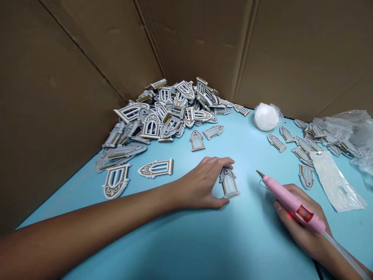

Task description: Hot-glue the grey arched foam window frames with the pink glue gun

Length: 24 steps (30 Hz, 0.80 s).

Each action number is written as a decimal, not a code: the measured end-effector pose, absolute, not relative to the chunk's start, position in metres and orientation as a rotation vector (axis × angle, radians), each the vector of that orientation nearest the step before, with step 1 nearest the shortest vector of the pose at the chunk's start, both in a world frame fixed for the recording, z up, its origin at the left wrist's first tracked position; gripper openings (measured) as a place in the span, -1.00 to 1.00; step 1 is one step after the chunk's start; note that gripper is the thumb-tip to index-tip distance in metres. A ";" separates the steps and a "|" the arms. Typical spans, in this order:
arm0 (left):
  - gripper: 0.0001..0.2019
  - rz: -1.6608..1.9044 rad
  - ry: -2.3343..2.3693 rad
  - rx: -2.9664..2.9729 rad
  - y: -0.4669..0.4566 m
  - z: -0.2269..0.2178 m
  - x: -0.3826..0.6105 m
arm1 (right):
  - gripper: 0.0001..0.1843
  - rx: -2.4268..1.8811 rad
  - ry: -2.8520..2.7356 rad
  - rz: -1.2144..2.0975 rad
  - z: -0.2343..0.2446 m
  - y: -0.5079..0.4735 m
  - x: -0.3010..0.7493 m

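My left hand (201,182) grips a small arched window-shaped piece (229,182) lying on the blue table, fingers at its pointed top and thumb by its flat base. Its grey, plainer side faces up. In my right hand (311,245) is a pink hot glue gun (287,198), its metal nozzle aimed left towards the piece but apart from it. A clear glue stick (340,249) sticks out of its rear, and a red light glows by my fingers. Left of my left hand lies a white-and-gold arched window piece (155,168), patterned side up.
A large heap of window pieces (175,109) stands against the cardboard wall (198,42). At the back right is a round tub with white contents (266,116). Several pieces (305,144), a flat plastic packet (335,181) and clear plastic bags (358,132) lie on the right.
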<state>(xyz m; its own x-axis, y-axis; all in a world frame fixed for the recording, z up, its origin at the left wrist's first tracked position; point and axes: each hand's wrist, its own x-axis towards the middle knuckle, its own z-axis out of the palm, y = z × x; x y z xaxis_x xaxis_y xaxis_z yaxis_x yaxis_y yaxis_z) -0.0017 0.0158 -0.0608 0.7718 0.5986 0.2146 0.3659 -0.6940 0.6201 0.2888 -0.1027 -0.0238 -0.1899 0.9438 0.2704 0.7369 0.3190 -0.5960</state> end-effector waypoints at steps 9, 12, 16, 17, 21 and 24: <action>0.03 0.538 0.738 2.351 0.018 -0.068 -0.004 | -0.79 -1.204 -2.113 0.492 -0.052 -0.114 0.278; 0.06 0.601 0.614 2.307 0.015 -0.071 -0.003 | -0.81 -1.158 -2.114 0.481 -0.051 -0.113 0.277; 0.02 0.730 0.434 2.256 0.010 -0.072 -0.001 | -0.90 -1.153 -2.187 0.577 -0.047 -0.116 0.278; 0.00 0.739 0.416 2.249 0.009 -0.070 -0.001 | -0.92 -1.157 -2.200 0.587 -0.047 -0.116 0.278; 0.01 0.708 0.384 2.251 0.009 -0.064 -0.002 | -0.91 -1.180 -2.212 0.558 -0.046 -0.118 0.278; 0.05 0.711 0.341 2.257 0.009 -0.060 -0.002 | -0.87 -1.219 -2.215 0.537 -0.047 -0.119 0.277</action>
